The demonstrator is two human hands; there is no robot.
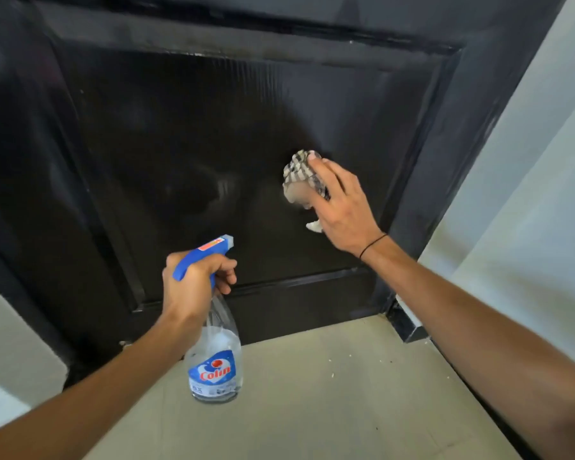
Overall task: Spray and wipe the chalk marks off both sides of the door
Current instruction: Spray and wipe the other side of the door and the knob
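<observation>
A black panelled door [213, 134] fills the upper view, with faint wet smears near the panel's middle. My left hand [193, 287] grips the blue trigger head of a clear spray bottle [216, 363], its nozzle aimed at the door panel. My right hand [342, 207] presses a crumpled striped cloth [301, 177] flat against the right part of the recessed panel, fingers spread over it. No clear chalk marks show on the panel.
Beige tiled floor [329, 393] with small white specks lies below the door. A pale wall [528, 161] rises on the right past the black door frame [478, 111]. Another pale surface [10, 343] sits at the lower left.
</observation>
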